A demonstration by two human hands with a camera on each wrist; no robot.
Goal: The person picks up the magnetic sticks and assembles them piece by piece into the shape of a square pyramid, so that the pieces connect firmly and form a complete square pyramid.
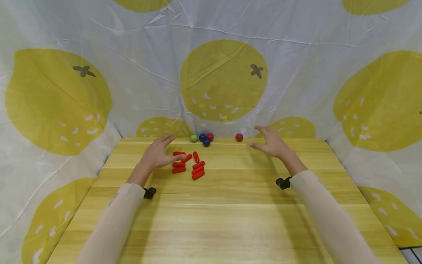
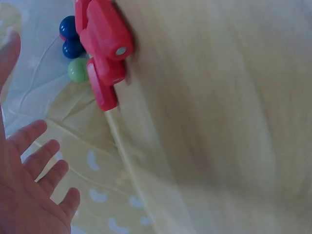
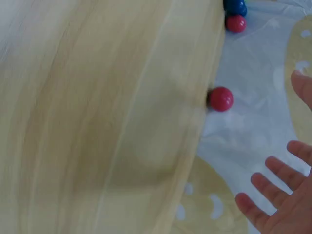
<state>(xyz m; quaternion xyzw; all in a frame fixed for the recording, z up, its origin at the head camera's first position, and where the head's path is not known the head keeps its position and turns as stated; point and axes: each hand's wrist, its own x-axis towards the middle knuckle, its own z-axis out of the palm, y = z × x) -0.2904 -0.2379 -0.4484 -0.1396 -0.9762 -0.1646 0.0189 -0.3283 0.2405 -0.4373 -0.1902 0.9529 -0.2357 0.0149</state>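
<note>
Several red rods with rounded ends lie in two loose groups on the table; a small metallic spot shows on one rod's end in the left wrist view. My left hand, fingers spread, hovers beside the left group, its thumb over a rod in the head view. At the table's back edge sit a green ball, two blue balls and a red ball close together. Farther right, a second red ball stands alone. Nearest to it is my right hand, fingers apart, holding nothing.
The wooden table meets a hanging cloth with a lemon print along its back and sides. A black strap with a camera sits on the left wrist, and another camera on the right.
</note>
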